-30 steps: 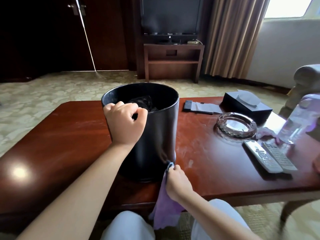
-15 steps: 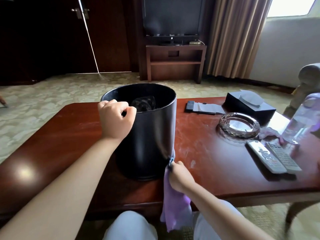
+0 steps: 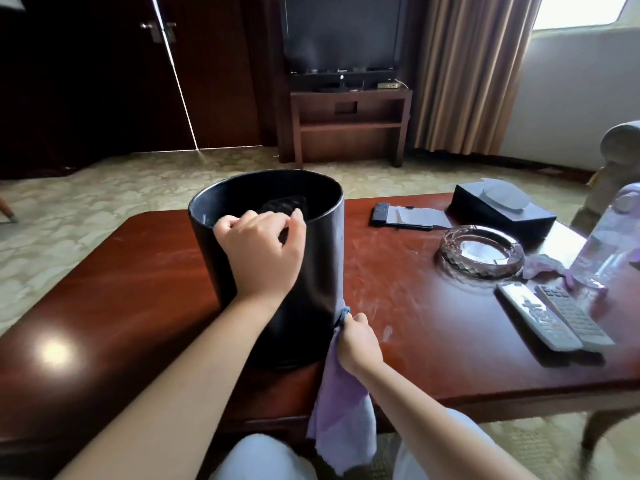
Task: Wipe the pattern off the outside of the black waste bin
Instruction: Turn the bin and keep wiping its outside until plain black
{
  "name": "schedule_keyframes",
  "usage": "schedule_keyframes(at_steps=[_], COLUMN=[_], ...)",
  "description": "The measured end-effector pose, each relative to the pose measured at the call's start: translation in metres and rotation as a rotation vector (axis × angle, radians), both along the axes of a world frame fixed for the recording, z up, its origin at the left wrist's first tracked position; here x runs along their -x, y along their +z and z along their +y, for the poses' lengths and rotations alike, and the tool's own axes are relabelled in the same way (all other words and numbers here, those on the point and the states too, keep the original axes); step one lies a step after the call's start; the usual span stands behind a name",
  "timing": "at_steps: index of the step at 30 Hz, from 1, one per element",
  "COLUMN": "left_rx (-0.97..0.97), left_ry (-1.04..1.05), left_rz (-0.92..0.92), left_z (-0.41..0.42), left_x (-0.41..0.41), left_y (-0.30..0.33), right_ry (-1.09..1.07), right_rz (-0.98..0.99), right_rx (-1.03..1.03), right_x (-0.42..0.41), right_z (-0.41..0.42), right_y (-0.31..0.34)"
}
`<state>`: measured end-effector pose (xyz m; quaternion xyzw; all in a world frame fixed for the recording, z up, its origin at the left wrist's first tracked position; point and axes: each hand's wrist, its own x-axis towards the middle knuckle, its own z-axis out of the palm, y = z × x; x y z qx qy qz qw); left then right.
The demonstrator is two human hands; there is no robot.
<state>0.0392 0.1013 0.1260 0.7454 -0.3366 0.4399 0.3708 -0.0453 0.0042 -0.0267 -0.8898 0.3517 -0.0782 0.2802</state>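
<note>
The left hand (image 3: 260, 251) grips the black waste bin (image 3: 311, 271) rim while the right hand (image 3: 356, 339) pinches a purple cloth (image 3: 341, 410) against its lower side.

Counted on the wooden table (image 3: 433, 344): one black waste bin (image 3: 311, 271), one glass ashtray (image 3: 481, 252), two grey remote controls, the left (image 3: 538, 317) and the right (image 3: 573, 315) side by side, one black tissue box (image 3: 498, 211), one clear plastic bottle (image 3: 609, 240), one flat black item with white paper (image 3: 405, 215). Two purple cloths: one (image 3: 343, 417) hanging at the near edge, one (image 3: 543, 265) crumpled beside the ashtray. Two hands, left (image 3: 259, 251) and right (image 3: 356, 341). Further back, one television (image 3: 341, 32) on one wooden stand (image 3: 349, 123).
</note>
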Motion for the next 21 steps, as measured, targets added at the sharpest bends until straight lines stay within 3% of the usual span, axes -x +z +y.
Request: schedule_keyframes(at_steps=[4, 7, 10, 12, 16, 21], left_rx=[0.052, 0.085, 0.100, 0.105, 0.119, 0.090], left_ry=[-0.095, -0.169, -0.177, -0.150, -0.169, -0.175], left_rz=[0.027, 0.027, 0.029, 0.019, 0.071, 0.031], left_z=[0.010, 0.013, 0.013, 0.015, 0.028, 0.035], left_x=[-0.010, -0.014, -0.018, -0.022, -0.034, -0.038], left_y=[0.002, 0.001, 0.000, 0.000, 0.002, 0.003], right_ry=[-0.040, -0.117, -0.242, -0.283, -0.214, -0.106], right_rz=[0.020, -0.041, -0.265, -0.477, -0.871, -1.180], right_rx=[-0.024, -0.151, -0.327, -0.338, -0.248, -0.020], right_x=[-0.013, -0.014, -0.012, -0.011, -0.012, -0.027], right_z=[-0.014, -0.020, -0.013, 0.001, 0.030, 0.057], right_y=[0.000, -0.004, -0.003, 0.012, 0.081, 0.141])
